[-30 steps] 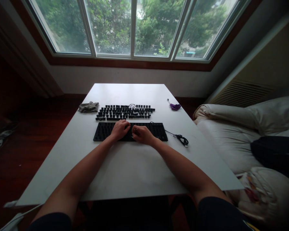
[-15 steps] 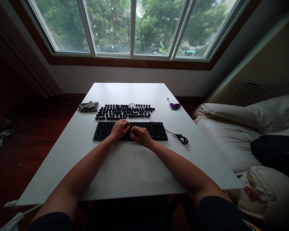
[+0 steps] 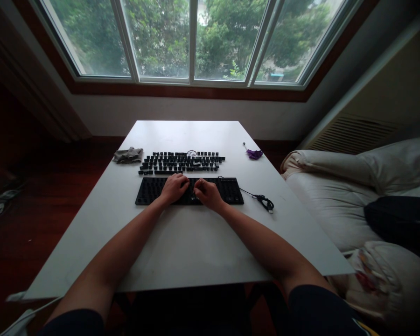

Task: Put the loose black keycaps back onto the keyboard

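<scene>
A black keyboard [image 3: 150, 189] lies crosswise on the white table [image 3: 182, 247], with a good part of its keycaps off or hidden. My left hand [image 3: 175, 187] rests on its middle, fingers bent together near the far edge, keeping hold of it. Just to the right, my right hand [image 3: 209, 193] is above the keyboard with thumb and forefinger pinched together. Whatever is between those fingertips is too small and dark to name. Beyond the keyboard, loose black keycaps [image 3: 168, 161] stand in rows, with a long spacebar [image 3: 163, 172] at the near side.
A grey cloth [image 3: 128, 155] lies at the table's left edge. Toward the far right are a purple cloth [image 3: 254, 154] and a small thin stick with a dark tip [image 3: 244, 145]. The coiled USB cable [image 3: 264, 202] sits right of the keyboard. A pale sofa [image 3: 322, 186] flanks the table.
My right hand has shifted slightly right and its fingers have lifted, showing more of the keyboard between the hands. My left hand stays where it was.
</scene>
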Demonstrator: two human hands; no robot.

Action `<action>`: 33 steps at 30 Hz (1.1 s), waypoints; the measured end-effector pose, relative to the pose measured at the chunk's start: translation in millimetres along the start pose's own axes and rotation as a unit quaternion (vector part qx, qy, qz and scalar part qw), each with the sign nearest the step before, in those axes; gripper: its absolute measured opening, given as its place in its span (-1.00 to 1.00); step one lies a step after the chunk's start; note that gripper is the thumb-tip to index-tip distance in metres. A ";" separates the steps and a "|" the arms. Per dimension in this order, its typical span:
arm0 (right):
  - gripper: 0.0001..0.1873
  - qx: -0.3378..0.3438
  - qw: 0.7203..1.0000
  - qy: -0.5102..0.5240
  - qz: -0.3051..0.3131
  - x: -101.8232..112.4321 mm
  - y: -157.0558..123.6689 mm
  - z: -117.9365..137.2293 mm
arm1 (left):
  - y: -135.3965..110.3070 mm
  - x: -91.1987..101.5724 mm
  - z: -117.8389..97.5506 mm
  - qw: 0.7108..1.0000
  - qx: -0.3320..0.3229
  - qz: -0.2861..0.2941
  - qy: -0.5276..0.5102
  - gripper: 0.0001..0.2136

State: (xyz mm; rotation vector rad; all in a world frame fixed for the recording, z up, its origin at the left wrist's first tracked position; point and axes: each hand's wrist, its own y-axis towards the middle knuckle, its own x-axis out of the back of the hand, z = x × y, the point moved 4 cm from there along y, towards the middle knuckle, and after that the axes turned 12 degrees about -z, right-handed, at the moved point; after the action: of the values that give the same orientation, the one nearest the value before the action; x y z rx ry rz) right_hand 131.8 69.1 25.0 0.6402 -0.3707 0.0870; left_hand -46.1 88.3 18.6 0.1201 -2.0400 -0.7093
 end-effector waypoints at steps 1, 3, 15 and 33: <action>-0.91 0.020 1.000 -0.009 0.007 -0.9 -0.9 2.1 | 0.1 0.1 -0.2 1.000 0.000 0.001 0.002 -0.83; -0.92 0.077 0.996 -0.027 0.030 -3.7 -2.7 9.0 | 0.2 0.1 -0.5 1.000 0.000 0.001 0.005 -0.83; -0.81 0.123 0.987 -0.064 0.082 -8.0 3.2 12.9 | 0.1 -3.6 3.9 1.000 -0.005 0.003 0.009 -0.84; -0.75 -0.001 1.000 0.016 0.026 0.0 0.1 -2.0 | 0.6 -2.1 1.8 1.000 -0.003 0.002 0.006 -0.84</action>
State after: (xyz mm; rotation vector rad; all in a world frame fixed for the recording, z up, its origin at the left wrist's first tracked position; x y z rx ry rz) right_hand 132.4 70.4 23.5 0.6267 -0.3562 0.1471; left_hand -46.2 90.3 16.6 0.1164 -2.0268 -0.7113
